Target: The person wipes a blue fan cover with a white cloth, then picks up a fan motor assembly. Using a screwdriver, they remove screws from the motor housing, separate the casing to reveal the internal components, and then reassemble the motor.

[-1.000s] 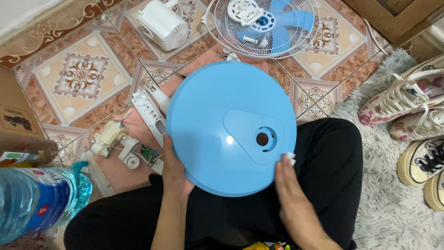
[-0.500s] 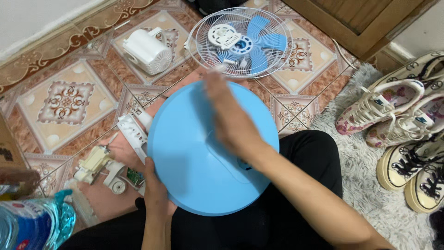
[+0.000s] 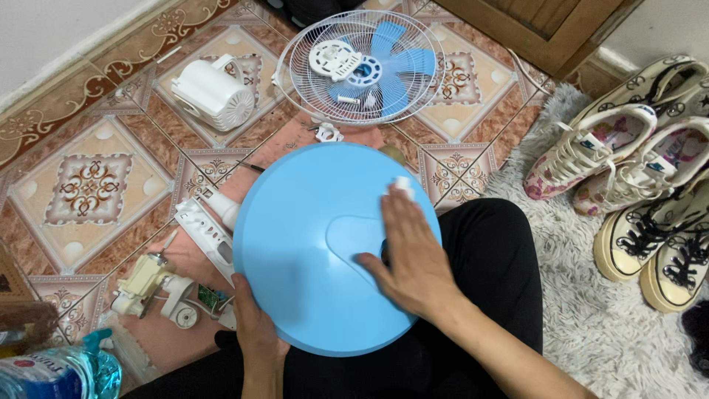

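One round blue fan base [image 3: 310, 251] gripped at its lower rim by left hand [image 3: 255, 336], right hand [image 3: 410, 255] flat on top, fingers spread, clasping nothing; one fan grille [image 3: 354, 66] beyond.

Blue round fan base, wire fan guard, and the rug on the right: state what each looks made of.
Blue round fan base: likely moulded plastic, smooth, with a soft sheen.
Wire fan guard: thin white-coated wire, probably metal.
Rug: shaggy grey-white pile, fabric or synthetic fibre.

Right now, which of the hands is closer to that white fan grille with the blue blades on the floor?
The right hand, lying flat on top of the blue disc, is nearer the fan grille. The left hand grips the disc's near edge, farther from it.
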